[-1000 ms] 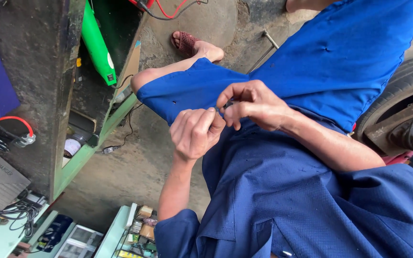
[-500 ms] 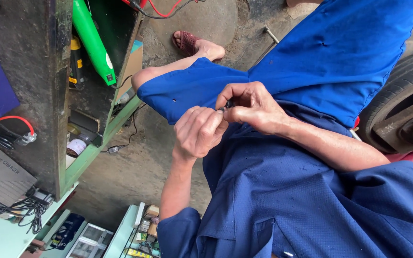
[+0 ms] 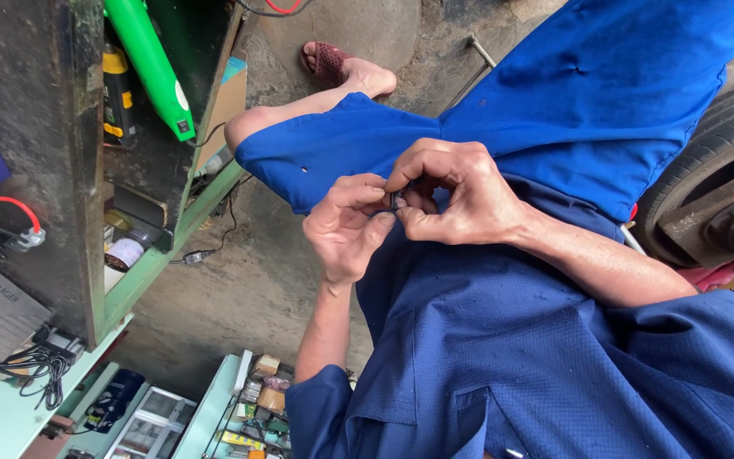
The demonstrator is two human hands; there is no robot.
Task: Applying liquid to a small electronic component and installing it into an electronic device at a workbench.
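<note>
**Two hands pinching a small dark part over the lap**

The left hand (image 3: 346, 229) and right hand (image 3: 452, 191) meet at the centre, fingertips pressed together around a small dark part (image 3: 395, 201); most of it is hidden, so its kind cannot be told; both hands hang above blue trousers (image 3: 571, 102). To work it well, I judge short, steady finger turns best, elbows tucked, keeping the part over the lap in case it slips. At nine o'clock stands a green shelf (image 3: 142, 276) with a green bottle (image 3: 150, 64); at three o'clock, a tyre (image 3: 715, 153); at twelve, a sandalled foot (image 3: 346, 68).
</note>
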